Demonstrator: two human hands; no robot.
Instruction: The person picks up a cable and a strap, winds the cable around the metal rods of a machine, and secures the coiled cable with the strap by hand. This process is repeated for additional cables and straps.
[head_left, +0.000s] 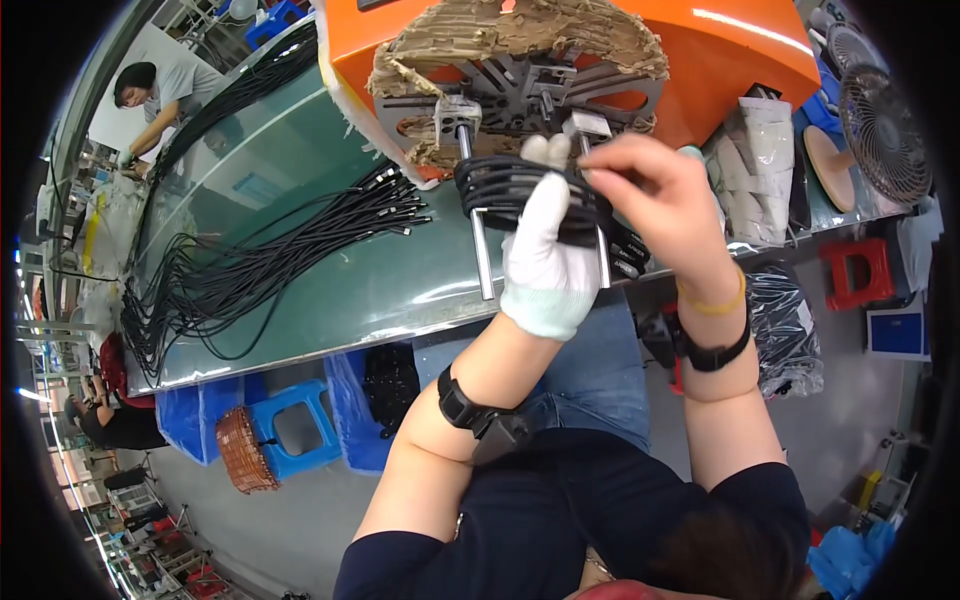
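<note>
A coil of black cable (488, 190) is wound around two metal rods (482, 255) that stick out from a slotted round metal plate (500, 95). My left hand (548, 245), in a white glove, is closed around the coil between the rods, its thumb over the turns. My bare right hand (660, 195) is at the coil's right side, by the right-hand rod. Its thumb and forefinger are pinched together; what lies between them is too small to make out. Torn brown cardboard (430, 45) rings the plate on the orange machine (735, 55).
A bundle of black cables (270, 245) lies across the green table (420, 290) on the left. Fans (885, 135) and a wrapped white packet (755, 170) stand at right. Below are a blue stool (300, 430) and a red stool (860, 275). A co-worker (165, 95) is at far left.
</note>
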